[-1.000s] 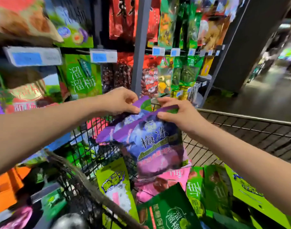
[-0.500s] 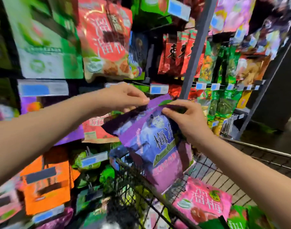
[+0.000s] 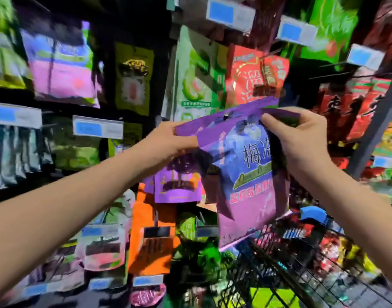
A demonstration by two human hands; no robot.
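Note:
I hold up purple snack bags in front of a store rack, at least two of them stacked together. My left hand pinches their top edge at the left corner. My right hand grips the top edge at the right, thumb on the front. The bags hang down from my fingers, above the near corner of a black wire shopping cart. The front bag shows blue and pink print with white characters. The frame is blurred by motion.
Hanging snack bags fill the rack: a pink-and-purple one upper left, a green one and a red one behind my hands, an orange one below. Price tags stick out on hooks. A grey upright post stands right.
Both hands have lifted the purple bags from inside the cart up to rack height. My view has swung up and left, from the cart's contents to the hanging rack.

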